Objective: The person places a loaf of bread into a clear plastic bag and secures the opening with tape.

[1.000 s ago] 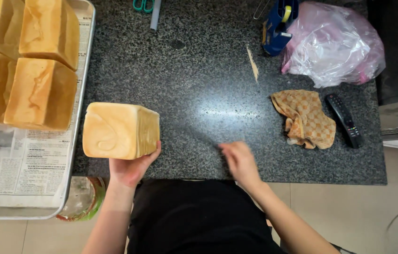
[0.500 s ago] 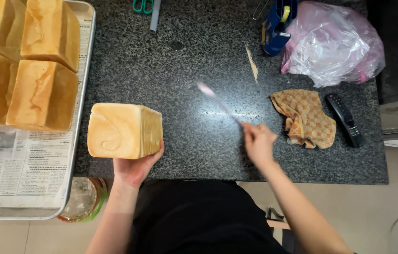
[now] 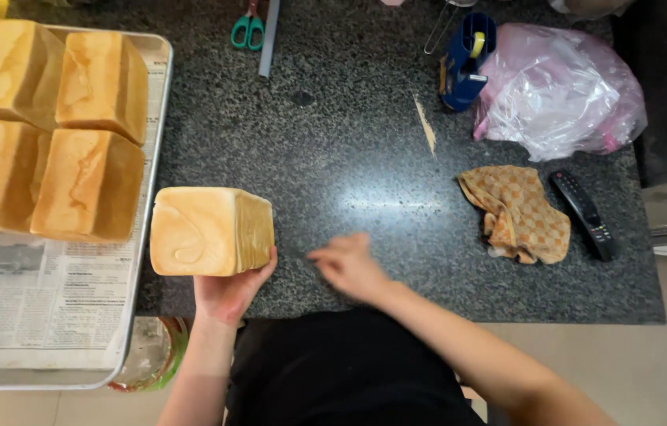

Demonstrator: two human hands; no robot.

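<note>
A: Head view, item one: square loaf (image 3: 211,231), golden crust, lying on its side on the dark speckled worktop (image 3: 365,158). The left hand (image 3: 229,290) cups its near lower corner, grip spread, fingers up the right face and palm beneath the near edge. The loaf sits directly above and slightly left of that grip, touching it.

B: Handling?

A: Judged light and soft; the crust looks thin and would dent under a pinch. Best held as it is now, broad palm under a face or two flat sides, never by a corner.

B: Item two?

A: Right hand (image 3: 347,266), just right of the loaf and apart from it, low over the worktop. It is blurred; the fingers look loosely curled, and I cannot tell whether that grip pinches anything.

B: Surroundings?

A: Left of the held loaf: a metal tray (image 3: 158,118) lined with newspaper (image 3: 34,308), carrying four more loaves (image 3: 50,130). Well beyond the right hand: checked cloth (image 3: 516,211), black remote (image 3: 583,214), pink plastic bag (image 3: 558,91), blue tape dispenser (image 3: 463,63). At the far edge: green-handled scissors (image 3: 248,28). Under the tray's near corner: a jar (image 3: 148,363), partly hidden.
</note>
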